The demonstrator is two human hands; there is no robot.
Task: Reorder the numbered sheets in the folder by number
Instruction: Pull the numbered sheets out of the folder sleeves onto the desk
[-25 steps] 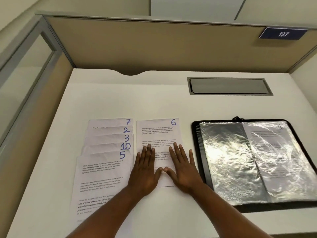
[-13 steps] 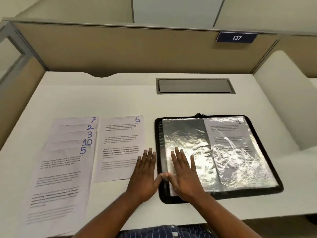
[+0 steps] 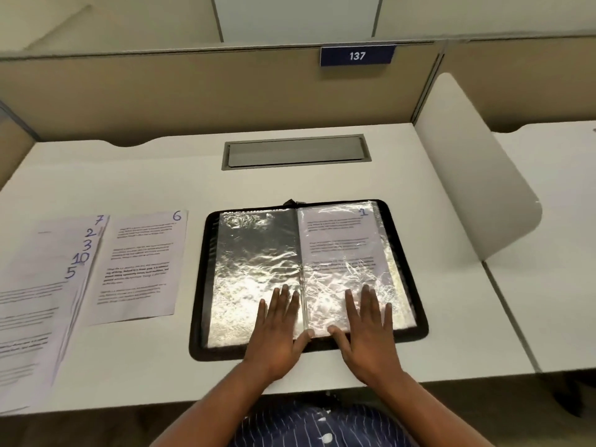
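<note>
A black display folder point(image 3: 206, 279) lies open on the white desk, its clear sleeves glinting. The right sleeve holds the sheet numbered 1 point(image 3: 342, 240); the left sleeve point(image 3: 254, 253) looks empty. My left hand point(image 3: 277, 333) lies flat with straight fingers on the left sleeve's near part. My right hand point(image 3: 367, 330) lies flat on the right sleeve, thumbs nearly meeting at the spine. Left of the folder lies sheet 6 point(image 3: 142, 269), and further left a fanned stack point(image 3: 42, 301) showing 7, 2, 3, 10 and 5.
A grey cable hatch point(image 3: 295, 152) is set into the desk point(image 3: 129, 182) behind the folder. A white divider panel point(image 3: 467, 175) stands at the right edge, and beige partition walls with a sign reading 137 point(image 3: 357, 55) close the back.
Both hands moved right, from sheet 6 onto the open folder, and now lie one on each sleeve. The view has swung right with them.
</note>
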